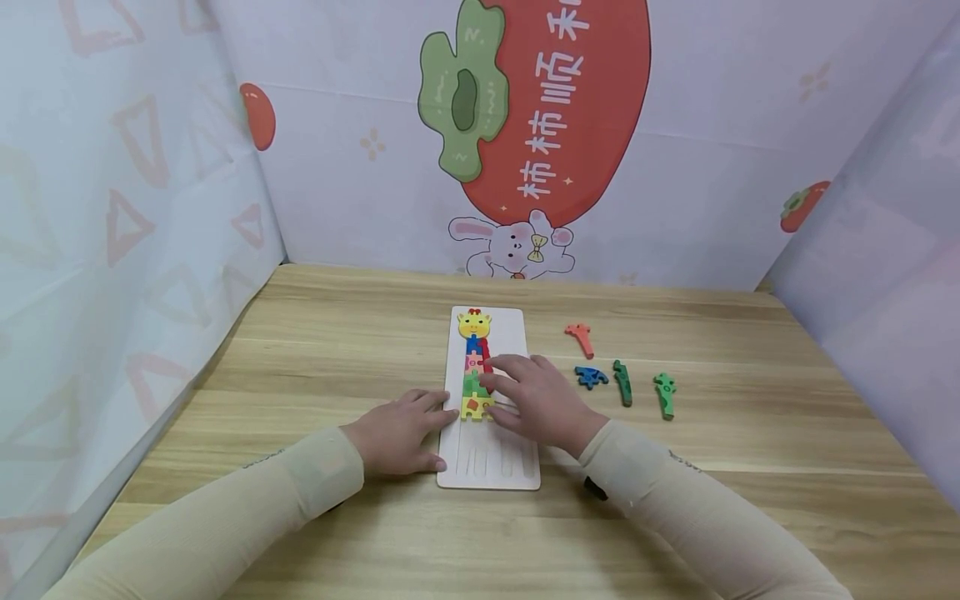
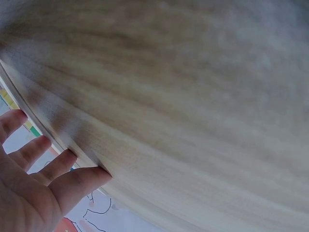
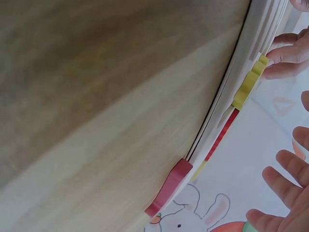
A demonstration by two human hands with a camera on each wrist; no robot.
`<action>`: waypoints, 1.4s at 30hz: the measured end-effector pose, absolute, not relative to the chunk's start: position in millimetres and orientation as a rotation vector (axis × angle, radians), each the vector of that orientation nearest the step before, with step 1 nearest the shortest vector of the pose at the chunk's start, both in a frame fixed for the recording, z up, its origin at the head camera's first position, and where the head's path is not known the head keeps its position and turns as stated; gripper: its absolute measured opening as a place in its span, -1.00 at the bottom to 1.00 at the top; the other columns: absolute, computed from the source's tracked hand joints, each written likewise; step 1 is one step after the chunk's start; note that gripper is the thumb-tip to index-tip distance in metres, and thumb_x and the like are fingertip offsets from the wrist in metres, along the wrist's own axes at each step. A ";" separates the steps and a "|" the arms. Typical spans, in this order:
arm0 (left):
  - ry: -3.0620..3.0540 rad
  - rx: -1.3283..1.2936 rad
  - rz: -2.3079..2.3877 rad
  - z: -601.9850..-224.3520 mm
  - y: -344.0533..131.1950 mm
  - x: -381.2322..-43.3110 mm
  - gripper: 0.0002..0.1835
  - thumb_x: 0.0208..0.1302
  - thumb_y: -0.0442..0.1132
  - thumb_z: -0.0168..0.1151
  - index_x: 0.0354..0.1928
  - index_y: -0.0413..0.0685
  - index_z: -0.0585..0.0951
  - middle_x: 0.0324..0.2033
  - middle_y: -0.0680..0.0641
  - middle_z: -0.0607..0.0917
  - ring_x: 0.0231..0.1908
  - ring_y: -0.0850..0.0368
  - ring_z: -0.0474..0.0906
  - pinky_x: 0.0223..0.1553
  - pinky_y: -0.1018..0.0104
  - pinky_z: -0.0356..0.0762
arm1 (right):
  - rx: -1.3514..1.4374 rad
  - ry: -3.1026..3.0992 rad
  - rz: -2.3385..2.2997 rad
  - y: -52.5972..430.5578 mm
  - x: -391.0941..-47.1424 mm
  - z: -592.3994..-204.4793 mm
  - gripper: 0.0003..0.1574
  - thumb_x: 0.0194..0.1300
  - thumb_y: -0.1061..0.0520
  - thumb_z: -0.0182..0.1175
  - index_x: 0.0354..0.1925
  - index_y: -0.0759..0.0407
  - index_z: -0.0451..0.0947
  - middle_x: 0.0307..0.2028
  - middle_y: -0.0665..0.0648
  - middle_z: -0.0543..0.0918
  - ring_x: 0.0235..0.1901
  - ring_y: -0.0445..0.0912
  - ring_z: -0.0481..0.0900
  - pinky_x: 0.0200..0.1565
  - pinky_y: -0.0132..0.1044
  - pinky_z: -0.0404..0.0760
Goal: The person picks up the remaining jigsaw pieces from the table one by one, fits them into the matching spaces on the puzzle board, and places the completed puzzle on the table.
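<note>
A white puzzle board (image 1: 512,329) lies upright in front of me, with a giraffe's yellow head piece (image 1: 474,325) at its top. Below the head run a blue piece (image 1: 473,346), a pink piece (image 1: 472,364), a green piece (image 1: 471,385) and a yellow piece (image 1: 472,407). A narrow red piece (image 1: 485,346) sits along their right side. My left hand (image 1: 401,433) rests at the board's left edge, fingers spread. Over the right half hovers my right hand (image 1: 546,404), fingers loosely extended beside the red and yellow pieces; the right wrist view shows nothing held.
To the right of the board, on the wooden table (image 1: 360,333), lie a coral piece (image 1: 582,340), a blue piece (image 1: 590,377), a dark green piece (image 1: 622,383) and a light green piece (image 1: 665,395). Printed cloth walls (image 1: 360,200) enclose the back and sides.
</note>
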State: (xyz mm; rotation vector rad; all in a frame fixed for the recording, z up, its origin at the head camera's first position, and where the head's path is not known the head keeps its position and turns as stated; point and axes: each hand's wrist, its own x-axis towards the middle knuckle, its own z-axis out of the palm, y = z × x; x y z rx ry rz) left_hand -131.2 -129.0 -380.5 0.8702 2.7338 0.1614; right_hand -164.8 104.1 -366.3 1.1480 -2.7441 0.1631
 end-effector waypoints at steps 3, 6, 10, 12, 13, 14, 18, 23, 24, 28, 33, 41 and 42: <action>2.736 0.868 0.154 -380.5 -128.8 -131.2 -0.24 0.01 0.34 0.09 0.26 0.21 0.31 0.29 -0.02 0.19 0.25 -0.03 0.10 0.08 0.05 0.34 | 1.145 -2.728 0.147 106.1 -165.5 -366.5 -0.39 0.09 -0.22 0.20 0.12 -0.12 0.42 0.15 0.04 0.40 0.15 -0.08 0.32 0.15 -0.01 0.27; 2.738 0.866 0.152 -380.5 -128.6 -131.1 -0.24 0.01 0.34 0.09 0.26 0.21 0.31 0.29 -0.02 0.19 0.25 -0.03 0.10 0.08 0.05 0.34 | 1.137 -2.719 0.136 108.0 -165.8 -366.5 -0.39 0.11 -0.22 0.18 0.12 -0.11 0.42 0.15 0.04 0.40 0.15 -0.08 0.32 0.14 0.01 0.27; 2.739 0.865 0.158 -380.7 -128.5 -131.0 -0.24 0.01 0.33 0.09 0.26 0.21 0.32 0.29 -0.02 0.19 0.25 -0.02 0.11 0.08 0.06 0.34 | 1.116 -2.732 0.132 111.0 -165.7 -366.7 -0.41 0.12 -0.21 0.18 0.12 -0.13 0.42 0.16 0.02 0.39 0.16 -0.08 0.31 0.14 0.02 0.27; 2.739 0.864 0.160 -380.7 -128.6 -131.0 -0.25 0.02 0.33 0.09 0.26 0.21 0.31 0.29 -0.02 0.19 0.25 -0.02 0.10 0.08 0.06 0.33 | 1.103 -2.742 0.130 112.5 -165.7 -366.6 -0.40 0.11 -0.21 0.18 0.12 -0.14 0.42 0.16 0.01 0.39 0.16 -0.09 0.30 0.14 0.01 0.27; 2.738 0.863 0.161 -380.8 -128.6 -131.0 -0.25 0.02 0.33 0.09 0.26 0.21 0.31 0.29 -0.01 0.19 0.25 -0.02 0.10 0.09 0.06 0.33 | 1.097 -2.747 0.130 113.2 -165.8 -366.5 -0.40 0.10 -0.21 0.19 0.12 -0.14 0.42 0.17 0.01 0.38 0.17 -0.09 0.30 0.14 0.01 0.27; 2.737 0.862 0.162 -380.8 -128.7 -131.0 -0.25 0.02 0.33 0.09 0.26 0.21 0.31 0.29 -0.01 0.19 0.25 -0.02 0.10 0.09 0.06 0.33 | 1.091 -2.753 0.131 113.8 -165.9 -366.4 -0.39 0.09 -0.22 0.20 0.12 -0.14 0.42 0.17 0.01 0.38 0.17 -0.09 0.30 0.15 0.00 0.27; 2.733 0.855 0.166 -380.4 -128.8 -130.9 -0.25 0.01 0.33 0.10 0.26 0.22 0.31 0.29 -0.02 0.19 0.25 -0.02 0.10 0.09 0.05 0.33 | 1.074 -2.768 0.134 116.3 -166.1 -366.4 -0.37 0.07 -0.22 0.22 0.12 -0.12 0.42 0.17 0.01 0.38 0.17 -0.08 0.28 0.15 0.01 0.26; 2.730 0.855 0.161 -379.9 -128.5 -130.9 -0.25 0.01 0.33 0.09 0.26 0.23 0.31 0.29 -0.01 0.19 0.25 -0.03 0.11 0.09 0.04 0.33 | 1.053 -2.783 0.123 119.6 -166.7 -366.7 -0.34 0.08 -0.23 0.20 0.14 -0.09 0.41 0.18 0.01 0.37 0.18 -0.07 0.27 0.16 0.01 0.25; 2.729 0.854 0.161 -379.9 -128.4 -131.0 -0.25 0.01 0.34 0.09 0.26 0.23 0.31 0.29 -0.01 0.19 0.25 -0.02 0.11 0.09 0.04 0.33 | 1.047 -2.785 0.119 120.4 -167.0 -366.8 -0.34 0.08 -0.23 0.20 0.15 -0.09 0.41 0.18 0.01 0.37 0.18 -0.07 0.27 0.16 0.00 0.25; 2.726 0.861 0.163 -381.0 -128.5 -131.6 -0.24 0.01 0.34 0.08 0.27 0.23 0.30 0.30 -0.01 0.18 0.25 -0.03 0.10 0.08 0.04 0.34 | 1.023 -2.796 0.121 123.7 -167.9 -366.3 -0.34 0.09 -0.23 0.20 0.15 -0.09 0.41 0.18 0.01 0.37 0.18 -0.07 0.27 0.16 0.01 0.25; 2.726 0.875 0.157 -383.2 -129.4 -132.5 -0.23 0.01 0.36 0.06 0.28 0.24 0.29 0.30 -0.02 0.17 0.26 -0.04 0.09 0.08 0.04 0.33 | 1.010 -2.791 0.148 128.5 -168.0 -365.7 -0.36 0.09 -0.20 0.21 0.13 -0.08 0.42 0.17 0.01 0.38 0.17 -0.08 0.28 0.16 -0.01 0.26; 2.727 0.884 0.167 -383.4 -130.1 -132.1 -0.23 0.02 0.35 0.07 0.28 0.22 0.28 0.30 -0.02 0.17 0.26 -0.04 0.09 0.07 0.03 0.34 | 0.976 -2.797 0.132 136.5 -170.4 -367.2 -0.35 0.04 -0.19 0.26 0.11 -0.07 0.45 0.16 0.03 0.39 0.15 -0.07 0.30 0.14 -0.04 0.29; 2.727 0.883 0.166 -383.5 -130.1 -132.0 -0.23 0.02 0.35 0.07 0.28 0.22 0.28 0.30 -0.02 0.17 0.26 -0.04 0.09 0.07 0.03 0.34 | 0.969 -2.800 0.130 137.3 -170.9 -367.5 -0.35 0.04 -0.19 0.26 0.11 -0.07 0.45 0.16 0.03 0.39 0.16 -0.06 0.29 0.14 -0.03 0.29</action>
